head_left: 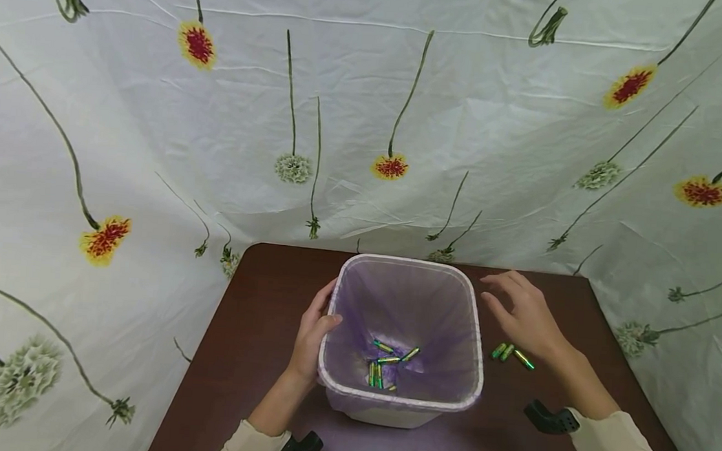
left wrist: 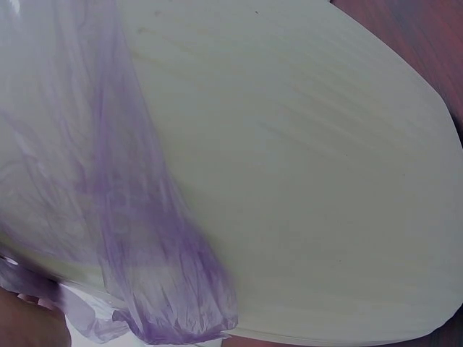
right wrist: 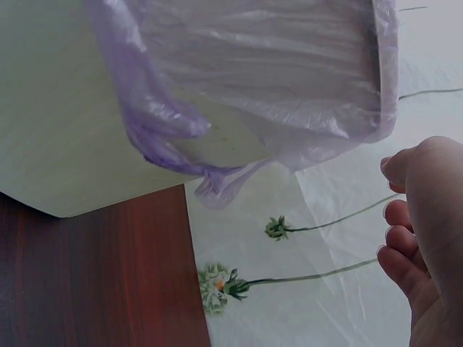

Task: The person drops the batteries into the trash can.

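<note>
A pale waste bin lined with a thin purple plastic bag stands tilted toward me. My left hand grips its left rim, thumb over the edge and fingers along the outside. Several green-and-gold batteries lie at the bottom of the bag. Off the bin's right rim, my right hand hovers with loosely bent fingers and holds nothing. Below that hand, three more batteries lie on the table. In the left wrist view, the bag's loose edge hangs over the bin's outer wall.
The dark brown wooden table has its back edge against a white cloth printed with flowers, which also hangs at both sides. Black straps with small devices sit at both wrists, by cream sleeves.
</note>
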A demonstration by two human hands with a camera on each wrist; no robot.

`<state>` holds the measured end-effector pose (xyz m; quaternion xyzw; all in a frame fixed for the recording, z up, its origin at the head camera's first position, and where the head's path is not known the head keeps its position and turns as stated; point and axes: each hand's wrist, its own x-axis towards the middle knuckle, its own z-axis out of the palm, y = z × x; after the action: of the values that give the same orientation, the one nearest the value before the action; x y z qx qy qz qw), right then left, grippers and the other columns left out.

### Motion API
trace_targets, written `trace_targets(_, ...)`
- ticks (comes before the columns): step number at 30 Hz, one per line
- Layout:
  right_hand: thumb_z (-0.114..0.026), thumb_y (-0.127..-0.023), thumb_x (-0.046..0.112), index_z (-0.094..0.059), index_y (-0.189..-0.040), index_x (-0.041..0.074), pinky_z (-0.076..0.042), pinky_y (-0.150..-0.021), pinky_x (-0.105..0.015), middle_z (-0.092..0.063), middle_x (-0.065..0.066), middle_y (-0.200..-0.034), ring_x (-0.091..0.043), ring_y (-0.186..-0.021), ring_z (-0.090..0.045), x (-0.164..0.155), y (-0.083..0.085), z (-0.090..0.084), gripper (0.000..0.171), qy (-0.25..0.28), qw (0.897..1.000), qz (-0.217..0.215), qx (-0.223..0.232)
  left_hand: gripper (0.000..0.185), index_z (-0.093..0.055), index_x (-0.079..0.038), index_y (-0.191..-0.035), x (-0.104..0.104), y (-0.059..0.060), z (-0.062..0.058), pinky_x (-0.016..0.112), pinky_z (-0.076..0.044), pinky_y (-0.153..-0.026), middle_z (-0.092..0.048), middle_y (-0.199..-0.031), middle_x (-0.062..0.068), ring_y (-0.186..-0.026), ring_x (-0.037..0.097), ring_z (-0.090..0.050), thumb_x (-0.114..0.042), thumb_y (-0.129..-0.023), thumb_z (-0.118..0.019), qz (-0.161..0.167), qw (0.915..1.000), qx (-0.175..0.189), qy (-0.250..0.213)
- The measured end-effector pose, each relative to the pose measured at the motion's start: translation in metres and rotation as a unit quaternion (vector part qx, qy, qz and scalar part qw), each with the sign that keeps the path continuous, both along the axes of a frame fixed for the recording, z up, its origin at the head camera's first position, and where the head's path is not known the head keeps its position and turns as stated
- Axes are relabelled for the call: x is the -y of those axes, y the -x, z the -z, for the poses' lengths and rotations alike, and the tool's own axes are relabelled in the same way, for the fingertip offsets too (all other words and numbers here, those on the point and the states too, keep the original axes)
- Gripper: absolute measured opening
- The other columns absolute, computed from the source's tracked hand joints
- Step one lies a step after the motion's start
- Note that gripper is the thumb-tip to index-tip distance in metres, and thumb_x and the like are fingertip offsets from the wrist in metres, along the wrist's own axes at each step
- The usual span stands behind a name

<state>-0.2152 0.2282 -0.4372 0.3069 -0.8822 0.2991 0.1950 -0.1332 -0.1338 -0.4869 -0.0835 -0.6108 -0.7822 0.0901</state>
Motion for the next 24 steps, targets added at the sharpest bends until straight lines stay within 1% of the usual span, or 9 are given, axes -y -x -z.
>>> trace_targets(5, -0.075, -0.090, 0.001, -0.072, -0.116, 0.001, -0.045, -0.076, -0.032, -0.068, -0.006, -0.106, -0.023, -0.094, -0.064, -0.006, 0.001, 0.008, 0.027, 0.012, 1.000, 0.006, -0.012, 0.067, -0.037, 0.001, -0.157, 0.000, 0.000, 0.000, 0.030, -0.043, -0.104, -0.041, -0.157, 0.019, -0.134, 0.035, -0.043, -0.006, -0.091, -0.046, 0.002, 1.0000, -0.002, -0.001)
trace_targets(12, -0.072, -0.092, 0.001, -0.073, -0.114, 0.003, -0.046, -0.076, -0.032, -0.068, -0.006, -0.106, -0.027, -0.095, -0.066, -0.019, -0.003, 0.024, 0.022, 0.032, 0.999, 0.037, 0.006, 0.067, -0.037, 0.001, -0.157, 0.000, 0.000, 0.000, 0.031, -0.043, -0.105, -0.040, -0.158, 0.019, -0.135, 0.038, -0.043, -0.006, -0.091, -0.045, 0.005, 1.0000, 0.002, -0.006)
trace_targets(17, -0.071, -0.091, -0.002, -0.073, -0.113, 0.000, -0.044, -0.078, -0.028, -0.068, -0.009, -0.105, -0.028, -0.096, -0.065, -0.026, -0.006, 0.040, 0.021, 0.047, 0.997, 0.053, 0.004, 0.068, -0.037, 0.000, -0.157, 0.000, -0.001, -0.001, 0.031, -0.042, -0.105, -0.040, -0.157, 0.019, -0.135, 0.038, -0.043, -0.006, -0.091, -0.045, 0.007, 0.9999, 0.005, -0.010)
trace_targets(21, -0.071, -0.090, -0.005, -0.072, -0.112, -0.002, -0.044, -0.082, -0.034, -0.068, -0.011, -0.106, -0.030, -0.098, -0.064, -0.032, -0.007, 0.055, 0.022, 0.052, 0.996, 0.065, -0.007, 0.067, -0.037, 0.001, -0.157, 0.000, 0.000, -0.002, 0.031, -0.042, -0.105, -0.041, -0.157, 0.020, -0.134, 0.038, -0.043, -0.006, -0.090, -0.045, 0.006, 0.9999, 0.003, -0.009)
trace_targets(24, -0.071, -0.090, -0.006, -0.072, -0.112, -0.003, -0.043, -0.083, -0.037, -0.068, -0.013, -0.105, -0.032, -0.098, -0.063, -0.037, -0.010, 0.068, 0.022, 0.056, 0.995, 0.077, -0.005, 0.067, -0.037, 0.000, -0.157, 0.000, -0.001, -0.001, 0.033, -0.043, -0.105, -0.042, -0.156, 0.021, -0.133, 0.039, -0.044, -0.006, -0.090, -0.045, 0.007, 0.9999, 0.001, -0.012)
